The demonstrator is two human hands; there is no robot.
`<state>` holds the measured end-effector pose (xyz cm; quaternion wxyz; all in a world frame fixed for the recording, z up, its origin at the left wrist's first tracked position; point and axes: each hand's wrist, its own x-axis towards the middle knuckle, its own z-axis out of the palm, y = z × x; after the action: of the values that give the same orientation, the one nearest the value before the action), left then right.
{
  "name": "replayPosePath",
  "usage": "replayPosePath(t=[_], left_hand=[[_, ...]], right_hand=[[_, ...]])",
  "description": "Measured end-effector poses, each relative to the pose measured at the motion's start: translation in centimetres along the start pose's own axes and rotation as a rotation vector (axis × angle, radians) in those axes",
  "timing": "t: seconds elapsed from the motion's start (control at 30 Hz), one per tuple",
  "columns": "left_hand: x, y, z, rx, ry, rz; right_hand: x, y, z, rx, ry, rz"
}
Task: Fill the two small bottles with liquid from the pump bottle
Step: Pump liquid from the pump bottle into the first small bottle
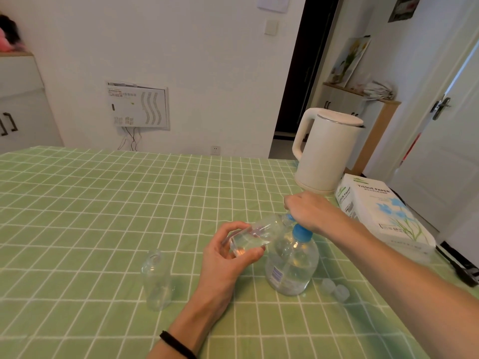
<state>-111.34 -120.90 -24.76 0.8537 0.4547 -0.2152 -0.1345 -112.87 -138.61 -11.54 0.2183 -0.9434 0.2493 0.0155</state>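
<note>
White kettle [327, 151], tissue box [381, 211].

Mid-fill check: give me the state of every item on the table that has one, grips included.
Pump bottle: upright, partly full.
Held small bottle: uncapped, tilted, mouth at the pump bottle's spout, partly filled.
Standing small bottle: upright, uncapped, looks nearly empty.
Two caps: off, lying beside the pump bottle.
Kettle: upright, lid shut.
Left grip: holds the tilted bottle.
Right grip: curled over the pump bottle's top.
</note>
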Motion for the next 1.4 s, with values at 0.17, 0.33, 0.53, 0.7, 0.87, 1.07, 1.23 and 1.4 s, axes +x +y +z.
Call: replayPosePath(t=[0.17,0.33,0.53,0.7,0.87,1.07,1.23,1.4], left_hand=[[-0.2,0.2,0.2,-0.012,0.0,-0.004],[-0.2,0.2,0.1,-0.017,-0.005,-0.015],[-0.1,0.1,0.1,-0.021,-0.003,-0.006],[-0.1,0.2,0.3,-0.027,0.0,-0.004],[0.0,0.2,0.3,-0.044,0.0,-0.02],[0.1,0.1,0.1,-0.041,-0.017,-0.017],[0.0,0.2,0.2,-0.026,-0.006,-0.019],[0.0,0.2,0.2,-0.032,-0.008,-0.034]], right_hand=[[-0.1,0.0,0.0,-0.07,-0.036,-0.015],[-0.2,-0.3,-1.0,-0.102,0.011,-0.058],[0.2,0.1,-0.1,-0.058,-0.036,-0.005],[0.0,0.0,0.0,-0.025,-0.027,-0.012],[-0.2,-0.2,-0.9,-0.088,-0.005,-0.063],[-0.1,-0.3,-0.2,0.02,-0.005,0.024],[-0.2,-0.2,-0.1,0.012,-0.015,0.024],[-0.4,-0.5,-0.8,-0.025,0.006,-0.05]])
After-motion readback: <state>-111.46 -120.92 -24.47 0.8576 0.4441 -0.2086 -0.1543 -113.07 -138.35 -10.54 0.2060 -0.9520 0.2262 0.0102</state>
